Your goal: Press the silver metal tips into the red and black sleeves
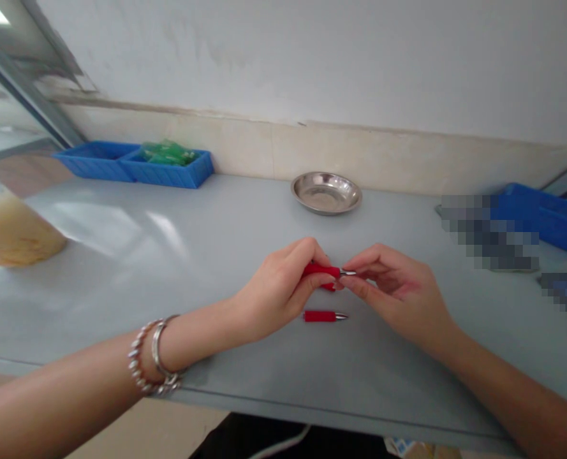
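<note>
My left hand (283,287) is closed around a red pen barrel (324,271), which points to the right. At its end, thumb and fingertips of my right hand (398,287) pinch the silver tip (347,273). Just below my hands, a short red pen piece with a silver cone tip (320,316) lies on the grey table (245,382). Another red piece (328,287) shows partly behind my left fingers; its shape is mostly hidden.
A shiny metal dish (326,193) stands near the wall. Blue trays (168,173) sit at the back left, one with green plastic packets (168,153). Another blue bin (546,220) and blurred-out dark flat objects (488,236) lie at right. A yellowish container (15,229) is far left.
</note>
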The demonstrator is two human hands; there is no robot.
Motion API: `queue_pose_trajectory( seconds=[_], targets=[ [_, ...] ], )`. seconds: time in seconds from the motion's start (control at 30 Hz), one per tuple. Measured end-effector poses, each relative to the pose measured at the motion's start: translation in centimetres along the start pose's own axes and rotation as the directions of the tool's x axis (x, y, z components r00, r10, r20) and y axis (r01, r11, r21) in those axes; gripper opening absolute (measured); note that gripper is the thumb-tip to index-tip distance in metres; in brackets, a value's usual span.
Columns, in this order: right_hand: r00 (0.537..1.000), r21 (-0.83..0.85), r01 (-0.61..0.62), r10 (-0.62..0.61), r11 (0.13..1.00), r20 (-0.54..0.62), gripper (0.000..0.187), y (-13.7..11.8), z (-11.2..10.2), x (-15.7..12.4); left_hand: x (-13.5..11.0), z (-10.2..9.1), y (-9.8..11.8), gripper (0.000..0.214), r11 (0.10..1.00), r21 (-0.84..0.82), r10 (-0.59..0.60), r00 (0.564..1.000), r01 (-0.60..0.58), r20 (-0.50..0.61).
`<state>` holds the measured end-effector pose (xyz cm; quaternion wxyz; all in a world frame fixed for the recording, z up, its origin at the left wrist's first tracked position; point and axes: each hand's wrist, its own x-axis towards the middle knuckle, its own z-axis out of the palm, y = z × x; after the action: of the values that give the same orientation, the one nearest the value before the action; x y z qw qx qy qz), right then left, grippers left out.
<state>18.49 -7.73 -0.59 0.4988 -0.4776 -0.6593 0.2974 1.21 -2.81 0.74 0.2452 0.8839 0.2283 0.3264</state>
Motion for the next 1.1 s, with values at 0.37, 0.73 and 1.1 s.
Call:
queue_pose_trajectory(
  seconds=[0.37, 0.73, 1.1],
  targets=[
    [0.997, -0.14, 0.065, -0.06, 0.988, 0.04, 0.006, 0.6, -0.2, -0.2, 0.0, 0.0, 0.2, 0.007, 0.994, 0.106, -0.046, 0.998, 0.04, 0.054],
    [0.989, -0.3, 0.142, -0.145, 0.943, 0.013, 0.005, 0.2, -0.1, -0.3, -0.1, -0.5, -0.2, 0.023, 0.943, 0.334, -0.042, 0.989, -0.008, 0.142],
    [0.984, -0.468, 0.176, -0.165, 0.866, 0.065, 0.027, -0.5, -0.3, -0.3, -0.2, -0.3, 0.0, 0.018, 0.956, 0.291, -0.011, 0.989, -0.033, 0.149]
  ],
)
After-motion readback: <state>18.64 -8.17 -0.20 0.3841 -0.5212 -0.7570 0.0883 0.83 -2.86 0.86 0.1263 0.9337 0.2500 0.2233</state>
